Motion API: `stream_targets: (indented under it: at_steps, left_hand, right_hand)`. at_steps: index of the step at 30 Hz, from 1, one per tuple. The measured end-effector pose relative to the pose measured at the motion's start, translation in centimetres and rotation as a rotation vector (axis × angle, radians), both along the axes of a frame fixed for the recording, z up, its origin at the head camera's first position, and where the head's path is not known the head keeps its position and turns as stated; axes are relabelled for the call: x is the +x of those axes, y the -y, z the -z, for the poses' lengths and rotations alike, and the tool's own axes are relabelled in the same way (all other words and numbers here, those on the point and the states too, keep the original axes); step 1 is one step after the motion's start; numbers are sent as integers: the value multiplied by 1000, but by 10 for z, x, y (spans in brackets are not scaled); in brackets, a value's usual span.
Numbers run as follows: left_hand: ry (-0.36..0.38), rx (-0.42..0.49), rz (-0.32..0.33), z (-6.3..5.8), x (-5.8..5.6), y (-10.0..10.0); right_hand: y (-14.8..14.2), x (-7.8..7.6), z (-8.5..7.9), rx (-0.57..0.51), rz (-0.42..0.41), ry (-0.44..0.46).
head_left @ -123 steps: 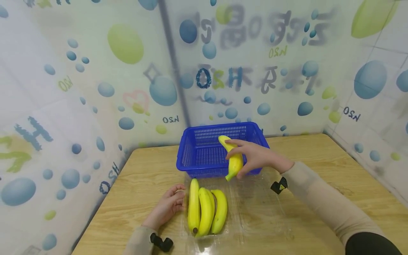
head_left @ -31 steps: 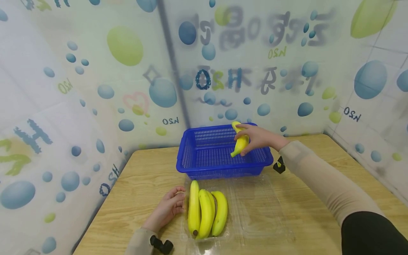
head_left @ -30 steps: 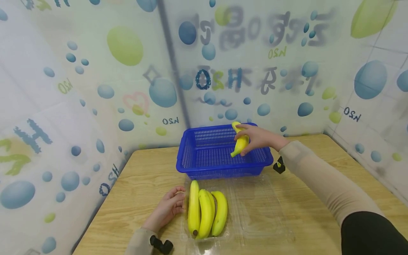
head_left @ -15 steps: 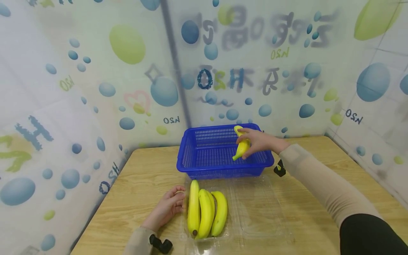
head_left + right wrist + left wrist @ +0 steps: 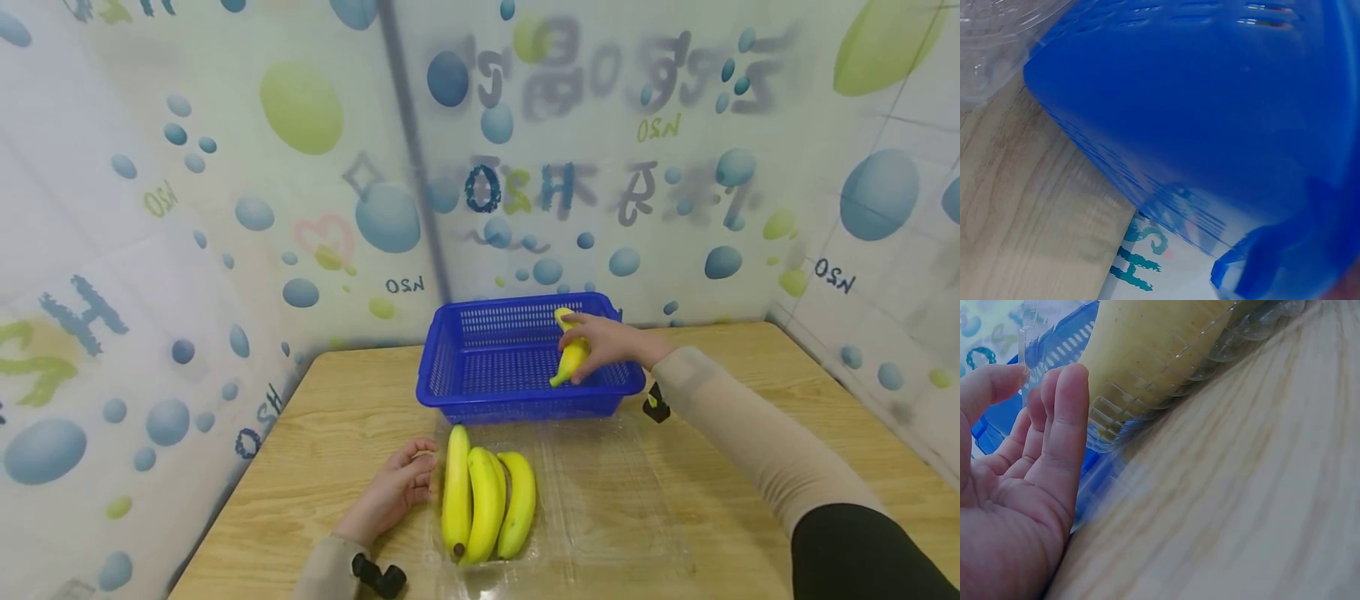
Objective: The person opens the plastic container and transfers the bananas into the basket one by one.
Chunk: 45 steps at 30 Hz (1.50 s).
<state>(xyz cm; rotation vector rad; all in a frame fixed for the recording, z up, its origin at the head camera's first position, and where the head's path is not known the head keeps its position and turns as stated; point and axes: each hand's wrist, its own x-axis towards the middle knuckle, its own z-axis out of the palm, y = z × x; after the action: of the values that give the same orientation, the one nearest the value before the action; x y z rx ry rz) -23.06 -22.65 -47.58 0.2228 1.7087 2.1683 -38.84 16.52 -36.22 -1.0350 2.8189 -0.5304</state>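
Note:
In the head view my right hand (image 5: 603,343) grips a single banana (image 5: 573,360) between thumb and fingers, at the right part of the blue plastic basket (image 5: 480,396). The banana stands slanted, green stem end down, overlapping the basket's inside. Several more bananas (image 5: 487,504) lie side by side in the left half of a clear plastic clamshell container (image 5: 551,517). My left hand (image 5: 397,487) rests beside that container's left side, fingers relaxed. From the left wrist, the fingertips (image 5: 1072,378) show right at the clear ribbed wall (image 5: 1107,415). The basket's wall (image 5: 1166,94) fills the right wrist view, hiding the banana.
The wooden table (image 5: 345,400) carries everything. The basket stands at its back, close to a patterned curtain (image 5: 525,150); the clamshell lies directly in front. Its right half (image 5: 615,500) shows only clear plastic. A black wrist camera mount (image 5: 657,404) sits by the basket's right side.
My right hand has carried the banana from over the basket's front edge back and right, then lowered it over the last second. The left hand has stayed beside the container.

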Motion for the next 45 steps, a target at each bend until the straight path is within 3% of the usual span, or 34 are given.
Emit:
stream_targets:
  at_steps: [10,25,45]
  left_hand:
    - [12,-4,2,1,2,0]
    - [1,-1,7,3,-2,1]
    - [-5,0,-2,1,0,0]
  right_hand:
    - [-1,-3,12,18,-6,7]
    - [4,-6,18,76,-53,-13]
    - [13,-10,23,210,-88,-41]
